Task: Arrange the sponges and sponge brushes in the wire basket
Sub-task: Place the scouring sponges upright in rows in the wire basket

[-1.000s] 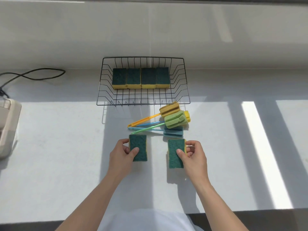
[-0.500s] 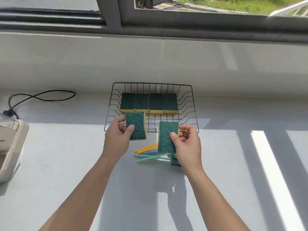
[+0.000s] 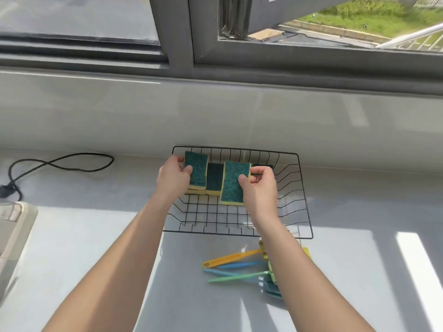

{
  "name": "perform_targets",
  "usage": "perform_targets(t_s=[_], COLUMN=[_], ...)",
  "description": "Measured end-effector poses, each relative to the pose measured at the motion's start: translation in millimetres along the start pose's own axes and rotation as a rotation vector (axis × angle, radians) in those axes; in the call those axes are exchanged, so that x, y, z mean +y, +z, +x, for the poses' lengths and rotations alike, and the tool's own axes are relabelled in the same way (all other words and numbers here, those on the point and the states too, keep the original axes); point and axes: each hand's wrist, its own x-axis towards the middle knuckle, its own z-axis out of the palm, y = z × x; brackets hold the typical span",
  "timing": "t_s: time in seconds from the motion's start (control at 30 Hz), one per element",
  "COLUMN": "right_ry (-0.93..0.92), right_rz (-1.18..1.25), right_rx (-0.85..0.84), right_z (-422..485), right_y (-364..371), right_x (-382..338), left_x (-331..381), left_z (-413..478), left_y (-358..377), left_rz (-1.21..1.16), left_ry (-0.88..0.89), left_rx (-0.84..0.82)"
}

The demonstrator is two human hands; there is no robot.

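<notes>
A black wire basket (image 3: 304, 212) stands on the grey counter against the wall. A row of green-and-yellow sponges (image 3: 214, 179) lies in its far half, mostly hidden behind my hands. My left hand (image 3: 173, 179) holds a green-topped sponge (image 3: 197, 173) over the row's left end. My right hand (image 3: 259, 186) grips a second sponge (image 3: 233, 182) over the middle of the row. Sponge brushes with yellow, blue and green handles (image 3: 236, 265) lie on the counter in front of the basket, their heads partly hidden under my right forearm.
A black power cable (image 3: 60, 161) loops on the counter at the left. A beige appliance (image 3: 14, 226) sits at the left edge. A grey window frame (image 3: 182, 44) runs above the white sill behind the basket.
Both hands lifted the two sponges from the counter and carried them forward over the row in the basket. The camera tilted up, so the window came into view.
</notes>
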Motion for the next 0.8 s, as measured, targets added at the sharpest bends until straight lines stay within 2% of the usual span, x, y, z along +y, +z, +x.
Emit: perform_targets(t_s=[0.2,0.53,0.8], right_ry=[0.004,-0.008,-0.015], right_rz=[-0.041,-0.126,-0.141], right_rx=[-0.02,-0.084,-0.111], right_z=[36.3,62.6,67.3], right_y=[34.3,61.2,69.0], right_x=[5.4,16.0,23.8], left_x=[-5.3,-19.2,-29.8], left_z=[20.4,12.3,14.5], left_y=[10.0,24.1,25.7], left_rz=[0.066,0.438,0.456], left_ry=[-0.003,0.216,0.354], left_rx=[0.007,0.262,0.183])
